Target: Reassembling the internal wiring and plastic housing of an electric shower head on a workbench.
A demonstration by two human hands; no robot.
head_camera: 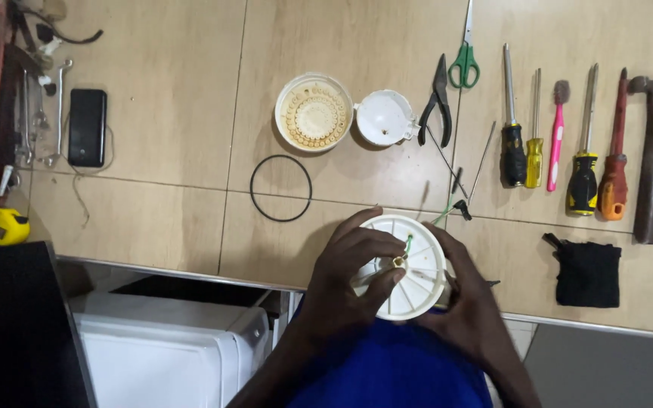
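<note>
My left hand (pixel 353 272) and my right hand (pixel 468 298) both hold a round white ribbed plastic part (pixel 417 264) just above the tiled floor. Left fingers curl over its hub, where a small brass piece and a thin green wire (pixel 408 243) show. The right hand cups the part's right and lower rim. On the floor beyond lie a round white perforated disc stained brown (pixel 314 112), a small white cup-shaped part (pixel 384 118) and a black rubber ring (pixel 280 188).
Tools lie in a row at the right: pliers (pixel 437 94), green scissors (pixel 464 57), several screwdrivers (pixel 514 143), a pink toothbrush (pixel 557 136), a hammer (pixel 650 162), a black cloth (pixel 588 272). A phone (pixel 87 126), a yellow tape measure (pixel 7 225) and a white appliance (pixel 168 347) are at the left.
</note>
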